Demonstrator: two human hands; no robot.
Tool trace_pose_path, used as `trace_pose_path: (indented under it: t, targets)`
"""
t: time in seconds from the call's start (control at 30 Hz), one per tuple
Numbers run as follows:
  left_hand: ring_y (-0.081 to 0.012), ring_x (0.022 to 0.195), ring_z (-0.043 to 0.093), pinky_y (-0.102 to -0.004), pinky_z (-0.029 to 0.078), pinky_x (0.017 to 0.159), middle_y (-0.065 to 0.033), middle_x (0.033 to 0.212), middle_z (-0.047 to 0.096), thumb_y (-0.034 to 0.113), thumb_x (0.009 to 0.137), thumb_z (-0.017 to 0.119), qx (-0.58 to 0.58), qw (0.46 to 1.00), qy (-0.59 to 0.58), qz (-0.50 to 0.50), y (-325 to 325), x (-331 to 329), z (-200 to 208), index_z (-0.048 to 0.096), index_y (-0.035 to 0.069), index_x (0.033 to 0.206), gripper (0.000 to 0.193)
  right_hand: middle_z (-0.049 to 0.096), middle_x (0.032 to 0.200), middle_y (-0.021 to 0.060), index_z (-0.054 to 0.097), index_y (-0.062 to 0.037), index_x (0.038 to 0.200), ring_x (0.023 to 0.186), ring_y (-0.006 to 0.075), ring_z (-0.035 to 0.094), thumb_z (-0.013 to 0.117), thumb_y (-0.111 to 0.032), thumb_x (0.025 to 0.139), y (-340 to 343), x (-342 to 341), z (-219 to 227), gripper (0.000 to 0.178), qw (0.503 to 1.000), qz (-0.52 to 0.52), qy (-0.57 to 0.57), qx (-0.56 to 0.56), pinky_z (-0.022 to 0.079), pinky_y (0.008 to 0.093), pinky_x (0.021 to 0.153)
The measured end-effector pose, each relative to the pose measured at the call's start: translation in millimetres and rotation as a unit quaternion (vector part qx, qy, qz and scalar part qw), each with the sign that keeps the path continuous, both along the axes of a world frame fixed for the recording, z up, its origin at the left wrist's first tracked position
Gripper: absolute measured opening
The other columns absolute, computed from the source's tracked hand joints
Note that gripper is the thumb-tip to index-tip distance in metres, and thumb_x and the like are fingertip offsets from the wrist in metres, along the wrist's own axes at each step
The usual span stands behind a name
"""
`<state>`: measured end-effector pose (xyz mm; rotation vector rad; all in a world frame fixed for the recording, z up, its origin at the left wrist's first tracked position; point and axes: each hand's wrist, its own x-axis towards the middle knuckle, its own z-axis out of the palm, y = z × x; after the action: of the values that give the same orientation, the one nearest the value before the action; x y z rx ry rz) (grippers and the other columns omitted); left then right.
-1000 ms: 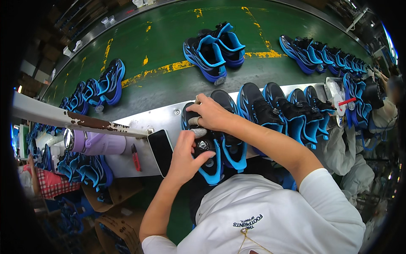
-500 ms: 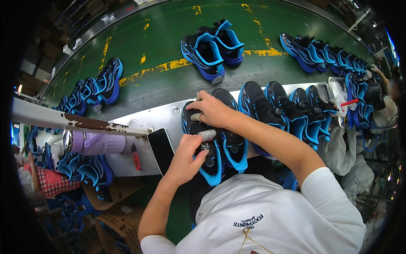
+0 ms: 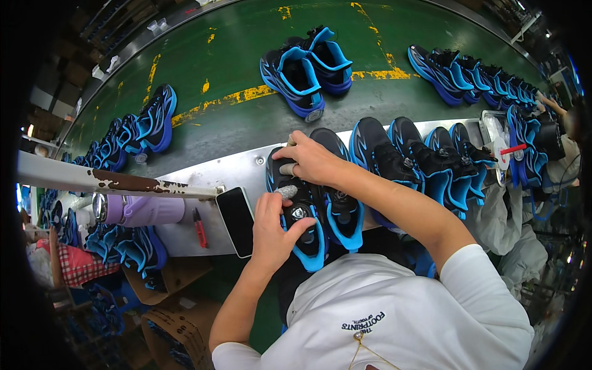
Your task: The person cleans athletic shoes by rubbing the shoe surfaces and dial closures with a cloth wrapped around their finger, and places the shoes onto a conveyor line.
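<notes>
Head view: the step seems to be working on the upper of one shoe point(image 3: 313, 262); the next move likely calls for keeping it steady.
Bench point(image 3: 179, 240): smooth, flat silver metal, the shoe at the left end of its row.
Upper: matte black, with a curved, bright-blue collar.
Right hand point(image 3: 311, 163): fingers bent over the forefoot; cannot tell whether it grips.
Left hand point(image 3: 271, 228): thumb and fingers parted wide around the dial.
Dial point(image 3: 300, 213): round, black, shiny.

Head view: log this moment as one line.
left hand: spread beside dial of black-and-blue sneaker | right hand: over its toe | smartphone: on metal bench, left of sneaker
</notes>
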<state>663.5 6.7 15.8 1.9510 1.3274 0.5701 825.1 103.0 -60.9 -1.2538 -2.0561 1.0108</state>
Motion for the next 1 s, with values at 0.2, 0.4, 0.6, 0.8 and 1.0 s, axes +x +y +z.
trace_pose_path:
  t: [0.2, 0.4, 0.6, 0.8, 1.0]
  targets:
    - [-0.0227, 0.09, 0.053, -0.029, 0.045, 0.075, -0.0097, 0.093, 0.058, 0.01, 0.08, 0.07, -0.15, 0.976, -0.121, -0.101, 10, -17, -2, 0.064, 0.0, 0.113, 0.035, 0.052, 0.105, 0.0168, 0.069, -0.012, 0.113, 0.098, 0.0347, 0.056, 0.072, -0.016, 0.081, 1, 9, 1, 0.032, 1.0, 0.004, 0.012, 0.008, 0.046, 0.0397, 0.088]
    - [-0.0101, 0.065, 0.054, -0.0218, 0.046, 0.062, -0.0058, 0.086, 0.063, 0.006, 0.091, 0.061, -0.117, 0.964, -0.173, 0.165, -47, -14, 4, 0.064, 0.0, 0.102, 0.013, 0.059, 0.086, 0.0135, 0.074, -0.0103, 0.098, 0.089, 0.0327, 0.059, 0.072, -0.024, 0.081, -25, 42, 47, 0.022, 0.996, 0.056, 0.071, 0.009, 0.047, 0.0413, 0.078]
    - [-0.0146, 0.076, 0.064, -0.0222, 0.05, 0.062, -0.0106, 0.092, 0.067, 0.013, 0.099, 0.051, -0.387, 0.81, -0.361, 0.252, -81, 9, 7, 0.06, -0.004, 0.114, 0.024, 0.056, 0.09, 0.01, 0.072, -0.0102, 0.104, 0.093, 0.0289, 0.058, 0.074, -0.02, 0.075, -71, 39, 59, 0.031, 0.987, 0.157, 0.03, 0.028, 0.049, 0.0375, 0.08]
    - [-0.0329, 0.099, 0.06, -0.0406, 0.047, 0.088, -0.019, 0.106, 0.063, 0.017, 0.089, 0.064, 0.049, 0.998, 0.026, -0.002, -83, 16, 9, 0.058, 0.002, 0.12, 0.035, 0.057, 0.091, 0.0101, 0.07, -0.0082, 0.106, 0.088, 0.0264, 0.059, 0.074, -0.023, 0.079, -75, 52, 62, 0.031, 0.995, 0.07, 0.031, 0.058, 0.05, 0.036, 0.077]
    - [-0.0409, 0.085, 0.061, -0.0445, 0.051, 0.076, -0.0262, 0.095, 0.061, 0.033, 0.075, 0.076, 0.037, 0.973, 0.197, -0.11, -72, 74, 7, 0.06, 0.01, 0.115, 0.049, 0.059, 0.088, 0.0061, 0.069, -0.0087, 0.113, 0.08, 0.0161, 0.056, 0.064, -0.022, 0.093, -49, 99, 99, 0.025, 0.992, -0.072, 0.096, -0.051, 0.046, 0.0286, 0.073]
